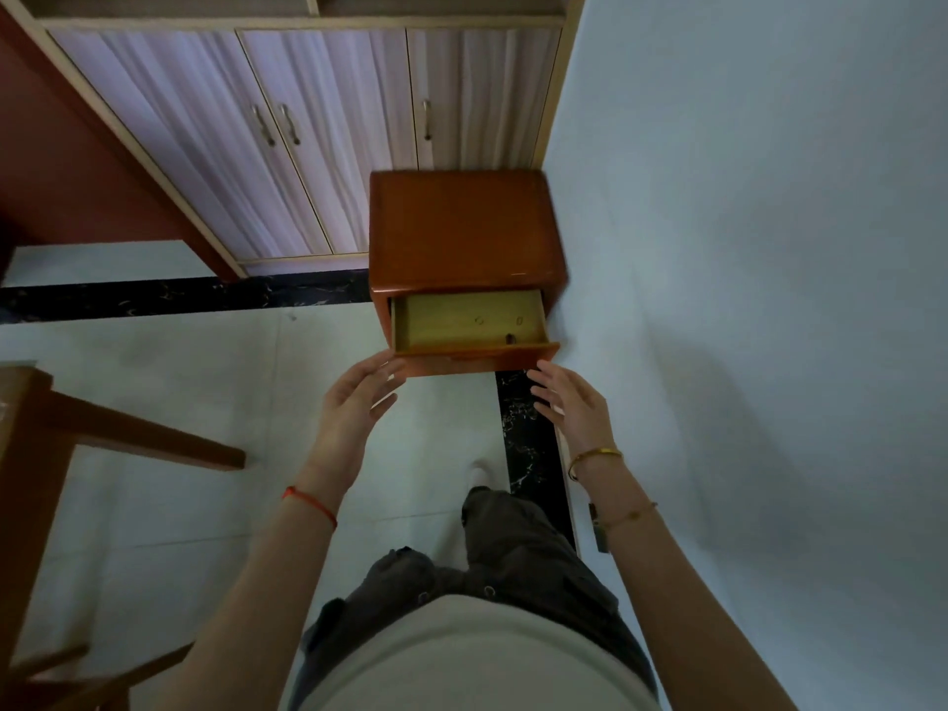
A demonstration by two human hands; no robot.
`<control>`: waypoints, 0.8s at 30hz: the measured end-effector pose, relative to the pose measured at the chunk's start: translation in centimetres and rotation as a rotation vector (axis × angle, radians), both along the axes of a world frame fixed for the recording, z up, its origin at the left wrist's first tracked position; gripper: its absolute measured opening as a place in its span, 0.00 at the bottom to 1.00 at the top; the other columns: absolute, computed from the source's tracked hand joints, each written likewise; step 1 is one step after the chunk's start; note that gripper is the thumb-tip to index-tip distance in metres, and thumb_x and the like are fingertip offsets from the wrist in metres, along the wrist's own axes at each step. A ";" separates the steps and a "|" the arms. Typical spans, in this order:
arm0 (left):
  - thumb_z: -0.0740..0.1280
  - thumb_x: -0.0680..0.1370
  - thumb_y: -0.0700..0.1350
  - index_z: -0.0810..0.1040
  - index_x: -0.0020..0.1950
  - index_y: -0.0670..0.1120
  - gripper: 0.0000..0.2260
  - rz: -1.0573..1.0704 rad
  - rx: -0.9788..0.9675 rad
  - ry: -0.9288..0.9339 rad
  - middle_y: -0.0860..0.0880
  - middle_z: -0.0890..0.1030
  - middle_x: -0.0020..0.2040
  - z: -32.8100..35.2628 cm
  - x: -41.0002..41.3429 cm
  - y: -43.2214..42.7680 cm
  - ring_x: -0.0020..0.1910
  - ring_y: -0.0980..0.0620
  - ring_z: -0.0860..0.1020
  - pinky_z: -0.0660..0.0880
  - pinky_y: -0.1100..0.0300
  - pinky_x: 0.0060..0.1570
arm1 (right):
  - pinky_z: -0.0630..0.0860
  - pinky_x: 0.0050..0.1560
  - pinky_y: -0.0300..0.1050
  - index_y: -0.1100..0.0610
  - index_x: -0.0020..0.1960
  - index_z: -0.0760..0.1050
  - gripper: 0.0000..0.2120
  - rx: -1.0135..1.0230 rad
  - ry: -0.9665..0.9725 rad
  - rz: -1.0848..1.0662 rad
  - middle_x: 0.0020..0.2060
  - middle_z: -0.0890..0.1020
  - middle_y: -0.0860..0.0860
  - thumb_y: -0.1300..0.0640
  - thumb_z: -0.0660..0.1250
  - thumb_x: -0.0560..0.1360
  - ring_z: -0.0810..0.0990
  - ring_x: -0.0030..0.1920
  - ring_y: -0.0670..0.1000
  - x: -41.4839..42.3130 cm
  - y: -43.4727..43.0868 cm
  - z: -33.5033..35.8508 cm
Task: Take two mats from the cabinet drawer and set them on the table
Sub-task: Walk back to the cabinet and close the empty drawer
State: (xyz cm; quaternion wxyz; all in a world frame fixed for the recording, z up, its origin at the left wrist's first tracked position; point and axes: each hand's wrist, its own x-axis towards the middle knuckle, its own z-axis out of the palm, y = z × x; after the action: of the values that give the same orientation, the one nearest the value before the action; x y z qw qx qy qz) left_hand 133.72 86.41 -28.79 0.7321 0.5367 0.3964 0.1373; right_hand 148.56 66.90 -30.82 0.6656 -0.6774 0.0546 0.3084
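Nearest the camera are a pale shirt and dark trousers, with one light shoe (479, 473) stepping forward on the tiled floor (205, 382). From there both bare forearms reach up toward 12 o'clock. The left hand (354, 402), with a red string bracelet (309, 502) at the wrist, is spread open and empty, its fingertips just at the lower left corner of the drawer front. The right hand (569, 402), with gold bangles (595, 458) on the wrist, is likewise open and holds nothing, its fingers near the drawer's lower right corner.

At 9 o'clock a brown wooden desk (31, 433) shows its edge and legs. Beyond the hands stands a small reddish-brown cabinet (461, 228) against the pale wall (744, 248). Its drawer (469, 325) is pulled out; the yellowish inside shows only a few small marks, and no mats can be made out in it. Farthest off, at 11 o'clock, is a wardrobe (287, 136) with pale streaked doors and metal handles.
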 end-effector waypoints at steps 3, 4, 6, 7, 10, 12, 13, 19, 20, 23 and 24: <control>0.62 0.82 0.45 0.79 0.59 0.50 0.09 0.033 -0.047 0.067 0.47 0.81 0.60 -1.5 4.3 0.9 0.61 0.47 0.79 0.74 0.53 0.63 | 0.77 0.57 0.44 0.62 0.64 0.75 0.16 -0.057 0.035 0.040 0.56 0.82 0.56 0.55 0.60 0.81 0.80 0.52 0.50 4.3 1.3 -1.4; 0.62 0.82 0.45 0.79 0.58 0.50 0.08 0.043 -0.069 0.092 0.47 0.81 0.59 -2.2 5.5 1.2 0.61 0.47 0.79 0.74 0.52 0.64 | 0.77 0.56 0.43 0.62 0.64 0.75 0.16 -0.075 0.055 0.053 0.56 0.82 0.56 0.55 0.60 0.80 0.80 0.52 0.51 5.5 1.6 -1.9; 0.61 0.82 0.45 0.79 0.59 0.49 0.09 0.059 -0.109 0.132 0.47 0.82 0.58 -3.9 7.8 2.0 0.62 0.46 0.79 0.74 0.50 0.65 | 0.77 0.57 0.45 0.62 0.64 0.75 0.16 -0.118 0.090 0.081 0.57 0.81 0.57 0.55 0.60 0.80 0.79 0.55 0.53 8.1 2.5 -3.3; 0.61 0.82 0.45 0.78 0.60 0.48 0.09 0.061 -0.130 0.144 0.47 0.81 0.59 -4.5 8.3 2.2 0.62 0.45 0.79 0.74 0.49 0.66 | 0.76 0.58 0.46 0.62 0.64 0.75 0.17 -0.137 0.098 0.098 0.57 0.81 0.57 0.55 0.60 0.81 0.79 0.56 0.54 8.6 2.8 -3.9; 0.61 0.83 0.45 0.76 0.65 0.44 0.13 0.094 -0.219 0.207 0.45 0.80 0.62 -7.0 10.1 3.1 0.62 0.44 0.79 0.74 0.49 0.65 | 0.75 0.62 0.50 0.62 0.64 0.75 0.17 -0.207 0.156 0.111 0.59 0.80 0.58 0.55 0.58 0.81 0.78 0.56 0.53 10.8 4.0 -5.8; 0.62 0.83 0.46 0.74 0.69 0.43 0.16 0.109 -0.282 0.241 0.44 0.80 0.63 -8.5 11.1 3.8 0.63 0.43 0.79 0.74 0.49 0.65 | 0.74 0.63 0.52 0.63 0.64 0.74 0.16 -0.230 0.219 0.093 0.60 0.80 0.59 0.56 0.59 0.81 0.78 0.55 0.54 12.2 4.9 -7.1; 0.62 0.83 0.46 0.73 0.70 0.42 0.17 0.115 -0.311 0.259 0.44 0.80 0.64 -9.2 11.6 4.2 0.63 0.42 0.79 0.74 0.49 0.64 | 0.74 0.64 0.52 0.63 0.64 0.74 0.16 -0.237 0.261 0.075 0.60 0.80 0.60 0.57 0.60 0.80 0.77 0.55 0.54 12.7 5.3 -7.7; 0.60 0.83 0.42 0.70 0.72 0.39 0.18 0.118 -0.426 0.371 0.40 0.77 0.67 -14.7 14.6 6.7 0.60 0.40 0.77 0.72 0.48 0.64 | 0.70 0.64 0.51 0.66 0.69 0.67 0.18 -0.252 0.498 0.026 0.66 0.74 0.63 0.60 0.55 0.82 0.73 0.66 0.62 16.0 8.4 -11.5; 0.60 0.83 0.41 0.70 0.72 0.38 0.17 0.114 -0.430 0.393 0.39 0.77 0.67 -16.1 15.1 7.3 0.60 0.40 0.77 0.72 0.48 0.64 | 0.69 0.65 0.51 0.67 0.71 0.65 0.19 -0.252 0.525 0.020 0.68 0.72 0.63 0.61 0.53 0.82 0.70 0.68 0.62 16.7 8.9 -12.7; 0.59 0.83 0.39 0.69 0.72 0.37 0.17 0.083 -0.436 0.474 0.38 0.76 0.67 -19.6 16.0 8.6 0.58 0.40 0.77 0.72 0.49 0.62 | 0.61 0.71 0.52 0.66 0.74 0.59 0.21 -0.292 0.598 -0.020 0.73 0.65 0.62 0.60 0.46 0.84 0.63 0.73 0.61 18.0 9.8 -16.0; 0.59 0.83 0.39 0.68 0.72 0.37 0.17 0.084 -0.434 0.498 0.38 0.76 0.68 -20.7 16.5 9.2 0.58 0.40 0.77 0.72 0.49 0.62 | 0.59 0.73 0.52 0.66 0.75 0.57 0.21 -0.294 0.614 -0.042 0.74 0.63 0.62 0.60 0.45 0.84 0.61 0.74 0.61 18.6 10.3 -17.3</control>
State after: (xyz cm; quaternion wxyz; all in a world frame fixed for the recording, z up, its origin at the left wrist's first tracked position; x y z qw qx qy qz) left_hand 150.22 95.60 -49.52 0.7039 0.3684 0.6048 -0.0556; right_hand 167.11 77.19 -48.15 0.5194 -0.6406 0.3103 0.4729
